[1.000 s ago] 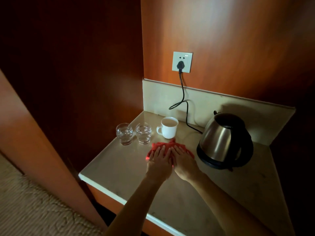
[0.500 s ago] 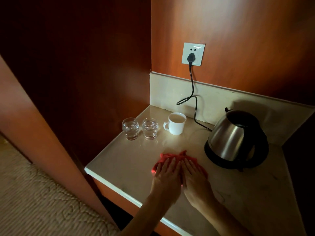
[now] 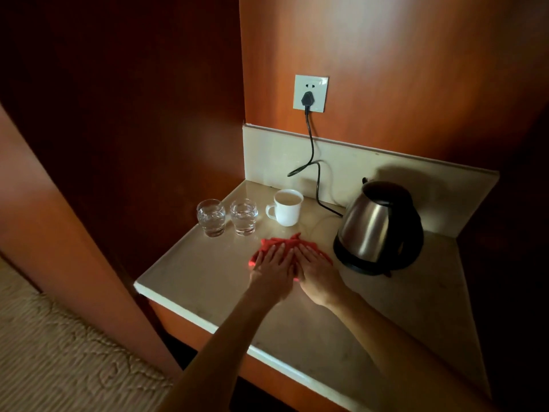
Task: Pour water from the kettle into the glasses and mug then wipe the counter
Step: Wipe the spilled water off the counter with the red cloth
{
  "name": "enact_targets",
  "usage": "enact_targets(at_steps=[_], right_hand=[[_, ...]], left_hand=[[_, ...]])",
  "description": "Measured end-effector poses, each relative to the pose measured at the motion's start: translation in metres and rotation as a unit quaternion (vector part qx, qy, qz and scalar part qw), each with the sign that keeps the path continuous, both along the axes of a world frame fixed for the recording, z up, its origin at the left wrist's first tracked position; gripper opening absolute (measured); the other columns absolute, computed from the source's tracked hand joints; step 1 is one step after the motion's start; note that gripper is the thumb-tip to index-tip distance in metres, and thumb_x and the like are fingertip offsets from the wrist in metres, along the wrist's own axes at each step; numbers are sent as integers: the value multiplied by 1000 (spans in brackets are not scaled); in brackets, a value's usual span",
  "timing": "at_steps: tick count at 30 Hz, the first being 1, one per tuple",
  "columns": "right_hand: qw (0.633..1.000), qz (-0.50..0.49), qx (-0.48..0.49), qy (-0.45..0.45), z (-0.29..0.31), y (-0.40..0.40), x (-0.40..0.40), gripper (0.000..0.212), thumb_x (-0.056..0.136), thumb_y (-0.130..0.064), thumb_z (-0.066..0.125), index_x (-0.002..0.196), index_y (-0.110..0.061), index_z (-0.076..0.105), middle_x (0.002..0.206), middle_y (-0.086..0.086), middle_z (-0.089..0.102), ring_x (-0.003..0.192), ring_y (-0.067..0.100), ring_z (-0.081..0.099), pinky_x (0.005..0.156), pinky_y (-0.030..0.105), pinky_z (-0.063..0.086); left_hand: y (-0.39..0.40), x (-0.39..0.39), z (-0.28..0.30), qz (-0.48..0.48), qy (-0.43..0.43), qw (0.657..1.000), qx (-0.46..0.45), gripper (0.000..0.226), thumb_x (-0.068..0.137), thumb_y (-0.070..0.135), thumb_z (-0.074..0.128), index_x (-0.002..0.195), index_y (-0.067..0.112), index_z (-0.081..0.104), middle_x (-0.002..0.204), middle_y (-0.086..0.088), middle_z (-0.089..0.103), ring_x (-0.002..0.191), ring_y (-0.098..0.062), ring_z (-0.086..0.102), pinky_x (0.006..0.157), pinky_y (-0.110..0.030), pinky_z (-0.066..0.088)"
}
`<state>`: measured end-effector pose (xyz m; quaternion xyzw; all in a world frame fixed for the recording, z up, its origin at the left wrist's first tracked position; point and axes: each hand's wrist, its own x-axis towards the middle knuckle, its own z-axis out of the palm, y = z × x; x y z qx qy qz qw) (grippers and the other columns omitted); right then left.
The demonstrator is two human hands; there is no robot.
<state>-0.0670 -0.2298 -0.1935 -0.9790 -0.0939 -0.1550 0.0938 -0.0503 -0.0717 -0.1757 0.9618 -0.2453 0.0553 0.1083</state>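
Both hands, left hand (image 3: 274, 270) and right hand (image 3: 316, 272), are lying flat side by side, fingers straight, pressing a red cloth (image 3: 289, 243) onto the counter (image 3: 193, 272). Just right of the right hand a steel kettle (image 3: 375, 224) is sitting on its base, cord (image 3: 312, 156) running to a wall socket (image 3: 310, 93). Beyond the fingertips a white mug (image 3: 286, 208) is standing, filled near its rim; to its left, beyond the left hand, two glasses (image 3: 211, 217) (image 3: 243, 215) are holding water.

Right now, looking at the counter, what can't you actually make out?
Head view only:
- Red cloth: mostly hidden under the left hand and right hand.
- Kettle: water level hidden by its steel body.
- Counter: wet patches indistinguishable in dim light; near right corner cut off by the frame edge.
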Motion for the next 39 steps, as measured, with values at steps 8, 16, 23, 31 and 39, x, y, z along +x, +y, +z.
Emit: enact_targets(at_steps=[8,16,23,31,39], right_hand=[[999,-39,-6,-19,3,-30,-101,45,89,-24,48,117,0,74,123,17,72,116,31,68,100,41,53],[990,-132,-33,-39,0,-49,-168,57,84,-32,41,116,2,74,122,19,72,110,32,71,91,44,58],[993,-69,-99,-19,1,-83,-148,58,84,-27,40,130,-2,66,131,17,68,124,32,62,102,42,50],[992,43,-119,-13,10,-121,-121,48,97,-19,45,140,0,58,140,14,62,133,24,55,114,36,38],[998,1,-57,3,7,-117,-119,53,97,-29,43,141,-3,58,143,12,60,133,22,54,117,31,35]], left_hand=[[-33,-84,7,-86,17,996,-21,65,90,42,20,141,19,51,147,-9,48,137,-31,43,112,-55,31],[-63,-115,-2,-186,18,982,-2,60,93,45,25,142,21,51,146,-4,50,139,-27,42,111,-54,35],[-98,-118,0,-112,7,994,-9,58,89,41,47,142,19,50,147,-7,48,138,-32,43,113,-53,28],[-125,-123,-8,-32,19,999,-33,65,95,37,42,153,13,25,160,-12,25,149,-30,15,119,-49,10],[-122,-122,-7,-56,-10,997,-53,61,99,35,43,153,11,26,159,-12,26,149,-33,17,119,-51,8]])
